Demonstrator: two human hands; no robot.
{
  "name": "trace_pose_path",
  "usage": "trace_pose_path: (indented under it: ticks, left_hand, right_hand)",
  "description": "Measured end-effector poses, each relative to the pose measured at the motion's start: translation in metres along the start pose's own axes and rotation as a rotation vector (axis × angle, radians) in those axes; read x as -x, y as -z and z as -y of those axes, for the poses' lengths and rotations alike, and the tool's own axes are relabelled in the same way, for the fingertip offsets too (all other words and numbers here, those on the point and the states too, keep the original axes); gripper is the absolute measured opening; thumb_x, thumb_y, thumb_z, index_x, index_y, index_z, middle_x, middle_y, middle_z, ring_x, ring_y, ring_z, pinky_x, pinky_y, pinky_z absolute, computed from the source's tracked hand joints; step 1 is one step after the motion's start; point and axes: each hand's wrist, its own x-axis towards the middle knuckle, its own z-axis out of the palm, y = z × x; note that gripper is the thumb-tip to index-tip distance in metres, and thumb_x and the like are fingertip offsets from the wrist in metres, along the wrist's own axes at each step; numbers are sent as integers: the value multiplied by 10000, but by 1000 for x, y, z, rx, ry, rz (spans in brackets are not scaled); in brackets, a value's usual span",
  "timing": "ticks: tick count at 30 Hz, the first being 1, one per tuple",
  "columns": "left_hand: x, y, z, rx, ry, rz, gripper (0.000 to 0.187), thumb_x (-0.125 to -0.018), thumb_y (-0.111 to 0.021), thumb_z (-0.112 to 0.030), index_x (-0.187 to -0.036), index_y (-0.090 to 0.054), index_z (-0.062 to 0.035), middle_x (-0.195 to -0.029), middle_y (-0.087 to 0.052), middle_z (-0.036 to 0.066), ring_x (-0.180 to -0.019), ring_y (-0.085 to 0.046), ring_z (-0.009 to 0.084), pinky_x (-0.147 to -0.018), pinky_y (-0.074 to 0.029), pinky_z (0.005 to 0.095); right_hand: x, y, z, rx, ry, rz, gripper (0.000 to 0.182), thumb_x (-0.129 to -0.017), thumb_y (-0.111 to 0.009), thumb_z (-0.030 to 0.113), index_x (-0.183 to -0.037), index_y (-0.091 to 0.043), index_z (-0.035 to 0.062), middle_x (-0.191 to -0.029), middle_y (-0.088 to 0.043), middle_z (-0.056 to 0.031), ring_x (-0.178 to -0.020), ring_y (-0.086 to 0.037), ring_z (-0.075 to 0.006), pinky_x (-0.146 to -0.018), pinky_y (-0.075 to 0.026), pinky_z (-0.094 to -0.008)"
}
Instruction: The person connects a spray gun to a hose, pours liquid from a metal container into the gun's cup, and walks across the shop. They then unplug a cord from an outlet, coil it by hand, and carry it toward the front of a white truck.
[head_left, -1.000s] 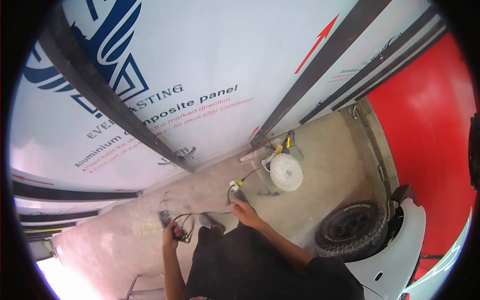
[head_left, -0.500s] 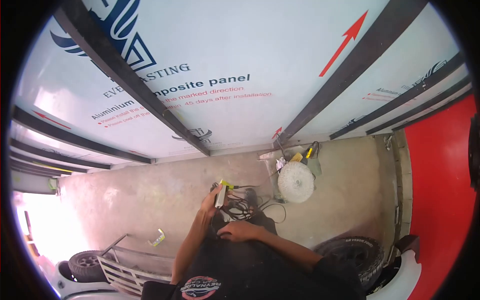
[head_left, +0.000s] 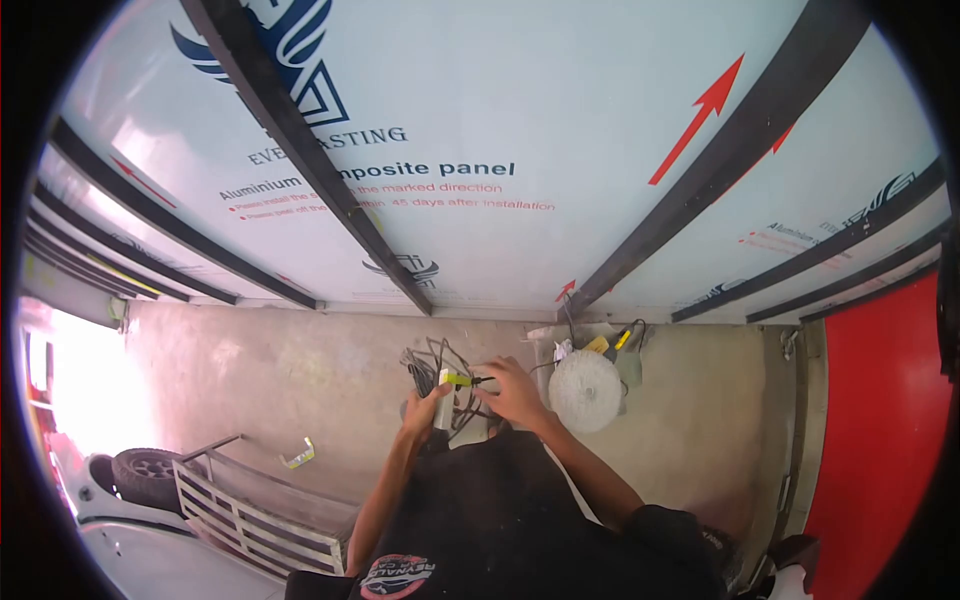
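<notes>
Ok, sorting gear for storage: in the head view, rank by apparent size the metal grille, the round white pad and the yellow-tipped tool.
1. Metal grille, though it sits nearer the camera.
2. Round white pad.
3. Yellow-tipped tool, partly hidden by the left hand.

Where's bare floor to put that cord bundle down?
Bare concrete floor lies left of the hands, between the panel wall and the metal grille. Right of the left hand and right hand, the white pad and tools crowd it.
</notes>
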Motion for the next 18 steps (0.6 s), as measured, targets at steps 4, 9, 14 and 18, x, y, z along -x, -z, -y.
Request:
trace_pose_path:
  ticks: [4,9,14,18]
  left_hand:
    - [-10,8,11,-73,-31,-63,441,-771,-759,-230,-945,-569,128,-765,-640,145,-623,-638,212,-513,-524,343]
    - [1,10,9,-284,-102,-39,454,-737,-796,-275,-960,-639,88,-813,-659,125,-660,-646,186,-538,-520,328]
    - [0,5,4,-560,-36,-139,581,-664,-816,-416,-978,-685,55,-823,-688,134,-722,-664,181,-654,-525,325]
    - [2,-3,-2,-547,-88,-121,512,-693,-803,-373,-958,-691,50,-808,-687,125,-696,-659,184,-636,-521,322]
  right_hand:
    - [-8,-23,-20,-110,-11,145,191,-780,-701,192,-924,-696,67,-896,-662,-88,-875,-618,-293,-773,-496,-369]
    - [-15,-27,-17,-95,53,186,141,-819,-654,187,-883,-665,62,-845,-669,-99,-778,-641,-303,-679,-505,-389]
    - [-28,-30,-9,-91,-2,171,131,-847,-632,172,-910,-635,57,-785,-676,-114,-718,-670,-287,-655,-518,-373]
    - [-30,-45,-12,-358,-164,-53,166,-882,-608,193,-934,-621,36,-753,-669,-125,-702,-673,-285,-651,-512,-365]
